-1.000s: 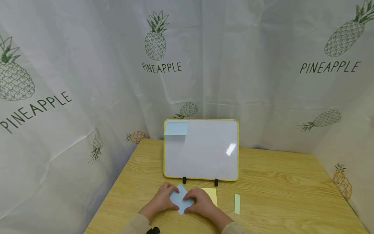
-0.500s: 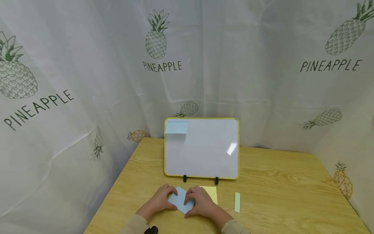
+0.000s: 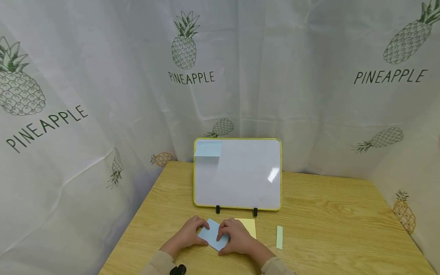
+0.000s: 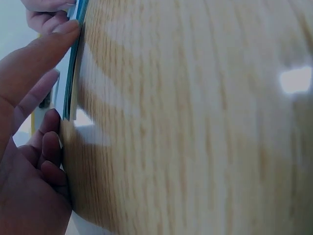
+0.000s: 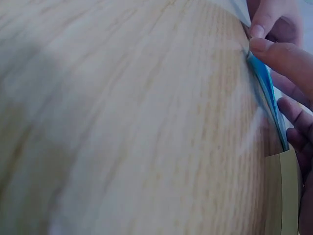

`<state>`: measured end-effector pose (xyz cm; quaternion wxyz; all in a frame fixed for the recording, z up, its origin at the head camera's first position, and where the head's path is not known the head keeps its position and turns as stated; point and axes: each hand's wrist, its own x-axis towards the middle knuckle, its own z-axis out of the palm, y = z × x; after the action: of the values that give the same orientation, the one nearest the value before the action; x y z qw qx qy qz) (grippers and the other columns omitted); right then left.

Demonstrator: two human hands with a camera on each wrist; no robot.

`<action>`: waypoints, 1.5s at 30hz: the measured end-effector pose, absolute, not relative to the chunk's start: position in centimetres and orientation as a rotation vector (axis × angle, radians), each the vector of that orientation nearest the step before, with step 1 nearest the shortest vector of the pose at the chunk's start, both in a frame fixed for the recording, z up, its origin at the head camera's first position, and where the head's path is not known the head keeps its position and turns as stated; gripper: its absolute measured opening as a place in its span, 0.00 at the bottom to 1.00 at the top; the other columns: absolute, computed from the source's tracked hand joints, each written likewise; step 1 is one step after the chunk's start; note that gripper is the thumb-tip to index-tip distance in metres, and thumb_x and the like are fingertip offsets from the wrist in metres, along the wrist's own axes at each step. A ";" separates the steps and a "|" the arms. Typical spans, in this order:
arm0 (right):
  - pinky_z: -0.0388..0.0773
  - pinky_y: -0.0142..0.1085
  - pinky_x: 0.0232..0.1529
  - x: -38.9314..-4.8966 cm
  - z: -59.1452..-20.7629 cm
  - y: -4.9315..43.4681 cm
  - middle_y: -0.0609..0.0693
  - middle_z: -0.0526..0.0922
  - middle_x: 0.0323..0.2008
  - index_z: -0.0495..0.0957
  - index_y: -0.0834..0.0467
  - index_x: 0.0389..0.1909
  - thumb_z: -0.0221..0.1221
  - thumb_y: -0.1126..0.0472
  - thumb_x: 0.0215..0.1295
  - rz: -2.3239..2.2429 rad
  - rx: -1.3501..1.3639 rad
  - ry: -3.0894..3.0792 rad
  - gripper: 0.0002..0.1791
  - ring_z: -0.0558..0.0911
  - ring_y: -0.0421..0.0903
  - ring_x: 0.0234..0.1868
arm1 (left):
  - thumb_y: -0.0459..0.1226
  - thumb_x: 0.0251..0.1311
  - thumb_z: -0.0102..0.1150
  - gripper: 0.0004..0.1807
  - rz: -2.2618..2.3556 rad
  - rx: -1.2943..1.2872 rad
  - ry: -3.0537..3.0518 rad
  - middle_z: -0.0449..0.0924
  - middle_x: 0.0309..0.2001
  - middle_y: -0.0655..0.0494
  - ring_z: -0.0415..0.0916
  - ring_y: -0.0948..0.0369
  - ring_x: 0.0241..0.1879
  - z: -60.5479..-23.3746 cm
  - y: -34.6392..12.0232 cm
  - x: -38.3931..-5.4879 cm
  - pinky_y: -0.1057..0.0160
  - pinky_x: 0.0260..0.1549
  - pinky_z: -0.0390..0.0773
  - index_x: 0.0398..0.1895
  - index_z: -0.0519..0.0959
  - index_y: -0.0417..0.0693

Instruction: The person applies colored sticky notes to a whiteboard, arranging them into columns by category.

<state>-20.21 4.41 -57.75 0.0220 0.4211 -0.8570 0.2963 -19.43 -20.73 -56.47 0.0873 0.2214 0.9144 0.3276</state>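
Observation:
A blue sticky note pad (image 3: 212, 233) lies turned at an angle on the table in front of the whiteboard. My left hand (image 3: 188, 233) holds it by the left side, thumb at the near edge and fingers at the far edge. On its right side my right hand (image 3: 238, 238) pinches the near corner, index finger curled over the top. In the left wrist view the stacked teal edge (image 4: 72, 68) of the pad runs beside the left thumb. The right wrist view shows the pad's blue edge (image 5: 264, 78) under the right thumb (image 5: 286, 56).
A whiteboard (image 3: 240, 175) with a yellow frame stands on black feet behind the hands, a light blue sticky note (image 3: 207, 149) at its upper left. Partly behind my right hand lies a yellow sticky note pad (image 3: 249, 227). Further right is a narrow pale green strip (image 3: 279, 237) on the wooden table (image 3: 326, 214).
The blue pad has turned a little counterclockwise between the hands, its near corner swinging right. My right hand's thumb has moved slightly nearer the body; the last half second shows almost no motion.

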 end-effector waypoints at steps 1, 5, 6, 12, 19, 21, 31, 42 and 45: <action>0.68 0.37 0.48 -20.2 -57.8 4.4 0.34 0.75 0.41 0.82 0.39 0.30 0.74 0.37 0.43 0.923 1.299 -2.667 0.17 0.70 0.34 0.44 | 0.47 0.43 0.79 0.22 0.977 0.658 2.719 0.66 0.40 0.63 0.66 0.62 0.41 -56.5 -20.8 -19.4 0.60 0.43 0.69 0.41 0.79 0.58; 0.68 0.37 0.47 -20.4 -57.8 4.5 0.33 0.75 0.42 0.82 0.38 0.30 0.73 0.38 0.44 0.935 1.295 -2.686 0.15 0.69 0.34 0.45 | 0.47 0.43 0.79 0.22 0.994 0.668 2.708 0.66 0.39 0.63 0.66 0.62 0.42 -56.4 -20.8 -19.5 0.59 0.44 0.69 0.41 0.79 0.57; 0.68 0.37 0.47 -20.4 -57.8 4.5 0.33 0.75 0.42 0.82 0.38 0.30 0.74 0.38 0.44 0.944 1.295 -2.688 0.15 0.69 0.34 0.45 | 0.47 0.44 0.79 0.22 0.996 0.666 2.706 0.66 0.39 0.63 0.66 0.62 0.42 -56.4 -20.8 -19.4 0.59 0.44 0.69 0.41 0.79 0.58; 0.68 0.35 0.46 -20.3 -57.8 4.4 0.33 0.76 0.42 0.83 0.39 0.31 0.72 0.47 0.48 1.038 1.261 -2.709 0.09 0.70 0.34 0.45 | 0.47 0.46 0.77 0.20 1.030 0.660 2.689 0.67 0.39 0.64 0.67 0.62 0.43 -56.6 -20.9 -19.5 0.59 0.45 0.69 0.41 0.80 0.58; 0.70 0.33 0.44 -20.3 -57.8 4.5 0.32 0.77 0.40 0.84 0.41 0.31 0.68 0.55 0.50 1.193 1.211 -2.717 0.07 0.72 0.35 0.44 | 0.48 0.54 0.72 0.12 1.114 0.631 2.664 0.68 0.38 0.63 0.66 0.64 0.38 -56.7 -20.9 -19.5 0.62 0.40 0.69 0.38 0.81 0.57; 0.70 0.32 0.43 -20.3 -57.9 4.5 0.32 0.78 0.39 0.84 0.41 0.32 0.68 0.56 0.50 1.219 1.206 -2.709 0.07 0.72 0.35 0.44 | 0.48 0.55 0.70 0.11 1.138 0.626 2.671 0.68 0.36 0.61 0.65 0.63 0.36 -56.6 -20.8 -19.4 0.63 0.38 0.67 0.36 0.81 0.56; 0.71 0.30 0.36 -20.3 -58.3 4.7 0.34 0.79 0.32 0.86 0.45 0.34 0.66 0.65 0.50 1.432 1.126 -2.653 0.13 0.74 0.35 0.36 | 0.48 0.59 0.67 0.08 1.168 0.536 2.741 0.69 0.32 0.61 0.62 0.63 0.31 -56.7 -20.1 -19.2 0.63 0.32 0.63 0.30 0.82 0.56; 0.72 0.32 0.35 -20.2 -58.1 4.5 0.37 0.77 0.30 0.85 0.47 0.31 0.63 0.70 0.52 1.585 0.991 -2.671 0.13 0.74 0.37 0.33 | 0.45 0.55 0.71 0.08 1.169 0.543 2.776 0.69 0.32 0.63 0.63 0.64 0.31 -56.7 -20.3 -19.3 0.64 0.32 0.65 0.30 0.82 0.55; 0.72 0.33 0.36 -20.2 -58.0 4.6 0.39 0.78 0.31 0.87 0.49 0.30 0.61 0.72 0.54 1.664 0.977 -2.652 0.14 0.74 0.38 0.33 | 0.42 0.53 0.73 0.08 1.137 0.547 2.785 0.69 0.33 0.63 0.63 0.64 0.32 -56.7 -20.2 -19.2 0.63 0.33 0.66 0.31 0.81 0.54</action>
<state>-20.18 4.63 -57.97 -0.0690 0.2972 -0.8066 0.5063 -19.25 -20.21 -56.68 0.0418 0.1787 0.9101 0.3716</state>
